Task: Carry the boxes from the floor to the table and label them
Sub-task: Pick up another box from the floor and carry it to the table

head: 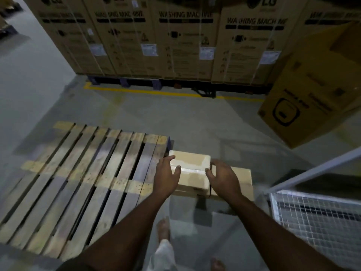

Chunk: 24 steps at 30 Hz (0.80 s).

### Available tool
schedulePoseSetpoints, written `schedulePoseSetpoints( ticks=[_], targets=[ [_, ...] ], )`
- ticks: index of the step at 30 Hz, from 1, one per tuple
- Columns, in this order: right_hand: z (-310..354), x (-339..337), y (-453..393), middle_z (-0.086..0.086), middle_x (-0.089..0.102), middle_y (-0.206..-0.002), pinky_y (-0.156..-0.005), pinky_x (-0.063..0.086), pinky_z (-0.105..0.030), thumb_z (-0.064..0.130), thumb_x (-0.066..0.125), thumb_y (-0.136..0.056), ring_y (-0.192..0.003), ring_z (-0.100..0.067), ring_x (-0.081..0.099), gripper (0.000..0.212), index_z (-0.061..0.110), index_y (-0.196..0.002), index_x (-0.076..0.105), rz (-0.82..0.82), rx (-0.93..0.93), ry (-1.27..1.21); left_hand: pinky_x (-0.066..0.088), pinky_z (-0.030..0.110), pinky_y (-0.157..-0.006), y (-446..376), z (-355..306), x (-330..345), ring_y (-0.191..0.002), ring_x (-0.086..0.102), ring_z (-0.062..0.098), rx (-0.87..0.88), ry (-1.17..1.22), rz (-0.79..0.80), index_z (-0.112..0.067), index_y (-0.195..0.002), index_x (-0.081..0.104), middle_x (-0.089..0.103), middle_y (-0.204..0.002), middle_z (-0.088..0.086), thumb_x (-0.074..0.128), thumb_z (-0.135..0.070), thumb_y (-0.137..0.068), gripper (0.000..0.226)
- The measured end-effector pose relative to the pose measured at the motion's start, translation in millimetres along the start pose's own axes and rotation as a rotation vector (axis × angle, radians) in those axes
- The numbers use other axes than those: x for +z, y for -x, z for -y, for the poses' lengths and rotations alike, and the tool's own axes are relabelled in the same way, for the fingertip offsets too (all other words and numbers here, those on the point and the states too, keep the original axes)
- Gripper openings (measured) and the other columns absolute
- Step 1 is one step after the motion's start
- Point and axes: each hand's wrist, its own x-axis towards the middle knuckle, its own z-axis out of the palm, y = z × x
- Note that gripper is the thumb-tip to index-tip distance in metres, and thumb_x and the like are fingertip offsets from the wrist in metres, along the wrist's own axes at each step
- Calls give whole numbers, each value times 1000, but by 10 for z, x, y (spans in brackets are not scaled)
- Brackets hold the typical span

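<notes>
A small cardboard box (190, 169) sits on a larger, flatter box (241, 180), low over a grey concrete floor (175, 118) beside a wooden pallet (78, 182). The left hand (166, 177) grips the small box's left side, thumb on top. The right hand (222, 177) grips its right side, fingers curled over the edge. Behind stand tall cartons (185, 40) printed "LG" and "WASHING MACHINE", each bearing a white label too blurred to read.

To your left lies a wooden pallet (82, 184); far ahead stand washing machine cartons (156, 36); a wire cage (320, 218) sits near right.
</notes>
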Motion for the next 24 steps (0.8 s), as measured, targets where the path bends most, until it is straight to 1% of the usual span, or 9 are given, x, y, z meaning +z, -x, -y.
schedulePoseSetpoints(
  ticks=[3,7,10,13,16,18,20,22,24],
  targets=[
    [51,254,-278,-6,58,-139,-104,37,-33,34,56,-98,-129,-24,50,44,14,-137,56,-22,71,-18,43,39,-106,-446,259,55,-127,50,20,3,-14,60,-16,-134,57,58,-134,3,60,-23,-96,39],
    [76,614,-565,-10,53,-144,-107,34,-34,31,57,-99,-133,-26,46,50,8,-143,49,-33,182,-57,43,37,-106,-912,627,140,-128,49,21,-21,-55,142,-14,-134,58,58,-135,5,60,-24,-97,39],
    [34,891,-731,-12,53,-143,-107,36,-37,30,57,-99,-132,-29,47,51,7,-144,47,-11,263,-85,39,33,-107,-1181,915,224,-128,50,25,-66,-69,193,-9,-136,56,57,-136,10,61,-21,-97,42],
    [-106,1160,-930,-14,52,-143,-109,36,-39,30,57,-99,-131,-31,47,51,5,-143,46,20,326,-98,40,30,-101,-1393,1156,360,-126,52,25,-149,-49,209,-8,-136,55,56,-136,10,62,-22,-97,42],
    [-354,1459,-1192,-16,52,-143,-111,36,-39,30,59,-98,-132,-32,47,52,4,-142,47,43,397,-121,40,27,-94,-1584,1412,617,-120,55,23,-231,-2,226,-8,-134,56,58,-132,8,62,-21,-96,40],
    [-572,1679,-1384,-17,51,-144,-112,35,-40,30,60,-98,-133,-32,46,53,3,-142,47,56,438,-135,46,30,-91,-1713,1612,848,-113,58,22,-310,47,239,-8,-132,57,61,-127,7,62,-19,-96,38],
    [-822,1908,-1581,-17,51,-143,-111,34,-40,29,60,-98,-132,-32,46,53,3,-142,46,73,471,-144,53,37,-92,-1851,1811,1102,-110,61,24,-379,72,252,-10,-132,56,64,-123,7,61,-21,-96,38],
    [-1071,2143,-1774,-18,50,-143,-110,34,-40,30,60,-98,-132,-33,45,54,2,-142,45,84,506,-153,55,42,-93,-1987,2027,1366,-109,63,25,-411,63,260,-11,-131,57,66,-122,7,60,-23,-96,37],
    [-1309,2373,-1935,-19,47,-144,-111,33,-41,29,59,-99,-133,-34,43,55,0,-143,43,93,535,-166,56,44,-93,-2109,2296,1645,-109,63,26,-419,29,248,-11,-130,58,67,-122,8,59,-24,-95,38]
  ],
)
